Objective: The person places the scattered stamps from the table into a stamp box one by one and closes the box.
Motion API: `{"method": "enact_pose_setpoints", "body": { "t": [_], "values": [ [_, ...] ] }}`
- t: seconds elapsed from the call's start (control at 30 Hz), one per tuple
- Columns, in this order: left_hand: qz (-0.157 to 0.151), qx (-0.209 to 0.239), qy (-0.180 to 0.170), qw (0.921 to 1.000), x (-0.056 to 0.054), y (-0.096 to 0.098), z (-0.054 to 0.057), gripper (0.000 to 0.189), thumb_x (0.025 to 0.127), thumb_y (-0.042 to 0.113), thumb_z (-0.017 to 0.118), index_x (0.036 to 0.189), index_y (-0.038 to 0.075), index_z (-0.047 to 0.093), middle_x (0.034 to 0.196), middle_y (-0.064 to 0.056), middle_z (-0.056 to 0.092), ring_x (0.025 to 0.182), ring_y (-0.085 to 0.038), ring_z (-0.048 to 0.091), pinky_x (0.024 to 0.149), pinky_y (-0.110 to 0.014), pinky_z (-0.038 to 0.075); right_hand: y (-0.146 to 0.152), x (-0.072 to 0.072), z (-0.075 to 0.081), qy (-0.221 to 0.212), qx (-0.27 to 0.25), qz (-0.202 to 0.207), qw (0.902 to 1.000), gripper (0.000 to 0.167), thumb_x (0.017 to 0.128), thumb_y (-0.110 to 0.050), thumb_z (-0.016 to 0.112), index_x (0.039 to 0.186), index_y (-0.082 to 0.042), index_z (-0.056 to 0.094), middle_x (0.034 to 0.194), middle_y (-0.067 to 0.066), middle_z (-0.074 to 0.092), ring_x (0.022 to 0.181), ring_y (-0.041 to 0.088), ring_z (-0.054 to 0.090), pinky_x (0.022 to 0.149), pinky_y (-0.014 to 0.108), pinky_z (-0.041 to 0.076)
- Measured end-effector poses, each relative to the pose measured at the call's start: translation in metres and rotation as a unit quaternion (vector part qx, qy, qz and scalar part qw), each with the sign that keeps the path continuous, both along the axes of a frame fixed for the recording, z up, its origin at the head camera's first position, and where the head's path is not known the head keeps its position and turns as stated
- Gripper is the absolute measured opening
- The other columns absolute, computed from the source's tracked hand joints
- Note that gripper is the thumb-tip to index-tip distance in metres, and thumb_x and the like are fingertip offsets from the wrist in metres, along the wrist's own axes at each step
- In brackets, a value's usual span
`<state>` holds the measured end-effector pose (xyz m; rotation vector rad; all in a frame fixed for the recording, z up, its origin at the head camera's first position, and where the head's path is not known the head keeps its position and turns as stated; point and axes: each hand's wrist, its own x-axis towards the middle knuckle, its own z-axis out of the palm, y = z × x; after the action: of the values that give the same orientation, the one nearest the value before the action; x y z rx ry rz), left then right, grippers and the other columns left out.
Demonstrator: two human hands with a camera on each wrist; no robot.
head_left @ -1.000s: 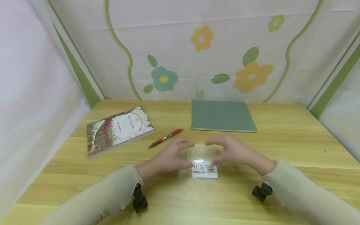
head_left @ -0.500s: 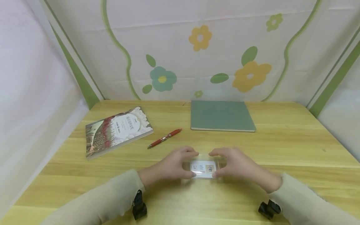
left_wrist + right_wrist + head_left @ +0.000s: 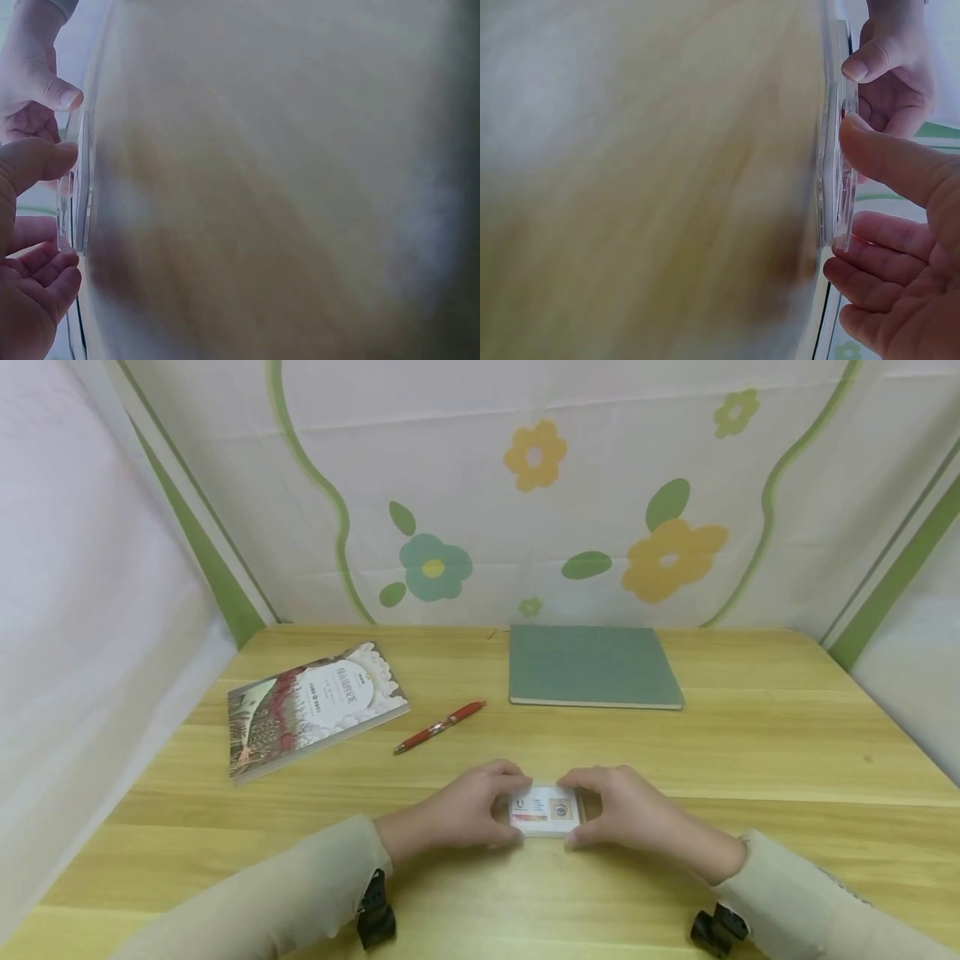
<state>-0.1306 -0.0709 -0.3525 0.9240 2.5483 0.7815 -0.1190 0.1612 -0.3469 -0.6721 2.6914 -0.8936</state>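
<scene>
A small flat clear plastic case (image 3: 543,812) with a printed white card inside lies on the table between both hands. My left hand (image 3: 468,808) pinches the clear lid by its left end, thumb at the near edge and index finger at the far edge. The right hand (image 3: 633,814) pinches the other end in the same way. In the right wrist view the clear lid (image 3: 848,202) sits against the thin base (image 3: 827,176), slightly offset from it. The left wrist view shows the two layers of the case (image 3: 84,187) edge-on, with fingertips along them.
A red pen (image 3: 440,727) lies beyond the left hand. Farther left is an illustrated paperback book (image 3: 322,710). A green hardcover book (image 3: 592,667) lies at the back of the wooden table (image 3: 787,743), before a flowered cloth (image 3: 480,485).
Both hands have brought the clear lid down and toward the person, from above and beyond the card base onto it. The books and pen have stayed put.
</scene>
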Motion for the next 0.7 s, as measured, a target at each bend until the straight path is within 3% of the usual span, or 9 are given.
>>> {"method": "enact_pose_setpoints", "body": {
  "t": [0.7],
  "values": [
    [-0.004, -0.011, 0.02, 0.9997, 0.0, -0.0016, -0.0048, 0.061, 0.075, 0.027, 0.075, 0.13, 0.01, 0.053, 0.128, -0.001, 0.05, 0.114, -0.013, 0.048, 0.1, -0.03, 0.038, -0.0042, 0.0003, -0.0064, 0.022, 0.023, 0.008, 0.9995, 0.059, 0.062, -0.028, 0.084, 0.112, -0.007, 0.063, 0.11, 0.005, 0.064, 0.097, 0.017, 0.057, 0.085, 0.041, 0.046]
  ]
}}
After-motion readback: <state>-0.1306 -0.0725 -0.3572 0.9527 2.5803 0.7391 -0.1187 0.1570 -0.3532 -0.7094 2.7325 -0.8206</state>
